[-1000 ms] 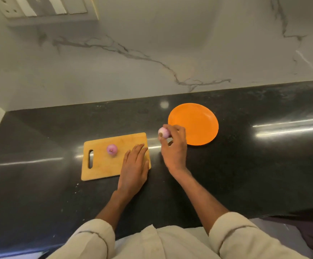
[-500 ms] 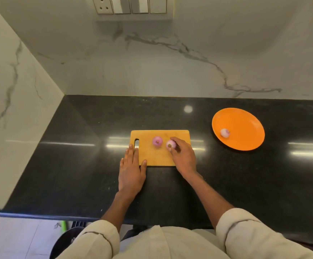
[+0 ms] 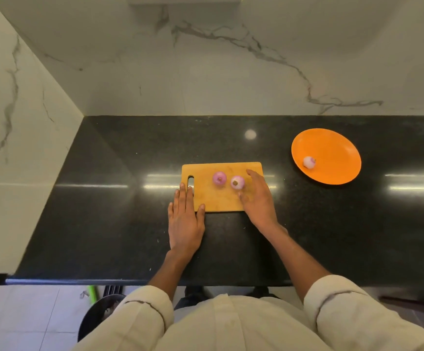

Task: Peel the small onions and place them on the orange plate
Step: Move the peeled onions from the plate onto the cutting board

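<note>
Orange plate [image 3: 337, 150]; 2 purple onions [image 3: 219, 178]; tan board [image 3: 221, 198]; black speckled counter [image 3: 119, 224]

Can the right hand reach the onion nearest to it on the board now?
Probably yes: the right hand is open beside that onion on the cutting board, and nothing lies between them.

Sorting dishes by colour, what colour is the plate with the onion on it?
Orange, plain; the plate shows best in the head view.

Cream shirt [image 3: 231, 325], rolled sleeves [image 3: 150, 307], bare forearms
</note>
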Motion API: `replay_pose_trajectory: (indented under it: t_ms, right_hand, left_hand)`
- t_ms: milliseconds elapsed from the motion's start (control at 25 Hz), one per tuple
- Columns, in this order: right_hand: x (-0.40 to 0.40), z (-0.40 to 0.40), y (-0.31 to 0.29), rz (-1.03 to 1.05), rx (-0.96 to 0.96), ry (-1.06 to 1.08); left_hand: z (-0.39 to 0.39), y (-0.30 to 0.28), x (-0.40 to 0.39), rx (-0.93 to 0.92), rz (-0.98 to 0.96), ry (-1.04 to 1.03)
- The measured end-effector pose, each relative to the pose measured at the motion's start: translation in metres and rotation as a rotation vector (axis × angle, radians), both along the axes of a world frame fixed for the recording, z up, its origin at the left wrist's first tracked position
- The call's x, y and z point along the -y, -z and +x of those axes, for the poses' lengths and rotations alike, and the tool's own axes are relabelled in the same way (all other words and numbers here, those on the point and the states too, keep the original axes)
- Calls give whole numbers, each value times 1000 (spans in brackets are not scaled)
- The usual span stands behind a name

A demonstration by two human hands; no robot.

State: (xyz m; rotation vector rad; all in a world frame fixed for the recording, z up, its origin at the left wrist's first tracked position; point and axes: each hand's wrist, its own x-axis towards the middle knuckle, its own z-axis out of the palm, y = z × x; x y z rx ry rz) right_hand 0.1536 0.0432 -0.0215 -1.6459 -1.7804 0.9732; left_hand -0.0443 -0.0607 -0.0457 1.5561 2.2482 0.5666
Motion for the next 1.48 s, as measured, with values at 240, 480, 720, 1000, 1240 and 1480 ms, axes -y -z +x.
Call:
replay_pose_trajectory:
  t_ms: [240,480,720,1000,1240,1480]
  right_hand:
    - [8,43,-21,84,-110,272]
    - [-19,95,-39,226,-170,355]
    - [-72,142,-45,142,43,330]
    - [-128,162,-23,-47,273,30]
    - [-138,176,-12,32,248,26]
    - [-85,144,-29,104,-170,344]
  left_hand:
    - [36,-23,-19,43,219,120]
    - [114,-46,-94,-125,220,395]
    - [169,-37,-165,-381,-126,543]
    - [203,-7,-173,-422,-282,557]
    - [198,-2,-172,-393,-264,569]
    - [194,-18,-161,-226,-96,500]
